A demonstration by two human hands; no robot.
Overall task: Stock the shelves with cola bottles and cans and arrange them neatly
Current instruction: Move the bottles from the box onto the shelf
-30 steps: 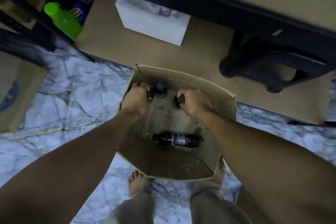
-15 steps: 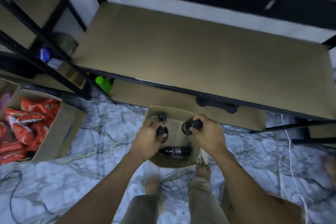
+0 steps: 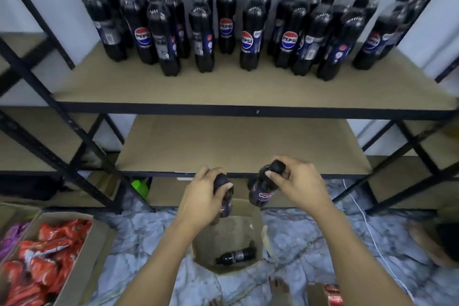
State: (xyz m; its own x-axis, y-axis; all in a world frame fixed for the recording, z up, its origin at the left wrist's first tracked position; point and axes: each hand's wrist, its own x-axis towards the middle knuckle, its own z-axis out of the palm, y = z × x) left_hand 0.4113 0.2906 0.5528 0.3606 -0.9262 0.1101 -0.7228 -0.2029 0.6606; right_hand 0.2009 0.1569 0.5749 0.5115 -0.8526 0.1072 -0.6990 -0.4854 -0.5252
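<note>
Left hand [image 3: 201,196], lower centre of frame, fingers curled round black cap and neck of cola bottle [image 3: 224,205]. Right hand [image 3: 298,181] pinches cap of second cola bottle [image 3: 263,189], Pepsi logo legible on label. Both held above open cardboard box [image 3: 231,233] on marble-patterned floor [image 3: 298,238]; third bottle [image 3: 236,256] lies flat inside. Upper frame: dark Pepsi bottles [image 3: 248,32], black caps, upright on tan board shelf [image 3: 223,89], black metal frame. Lower left: carton of red snack bags [image 3: 49,256].

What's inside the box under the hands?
One lying bottle on the box floor. The left hand, left bottle and right bottle cover its far end; contents there unseen.
</note>
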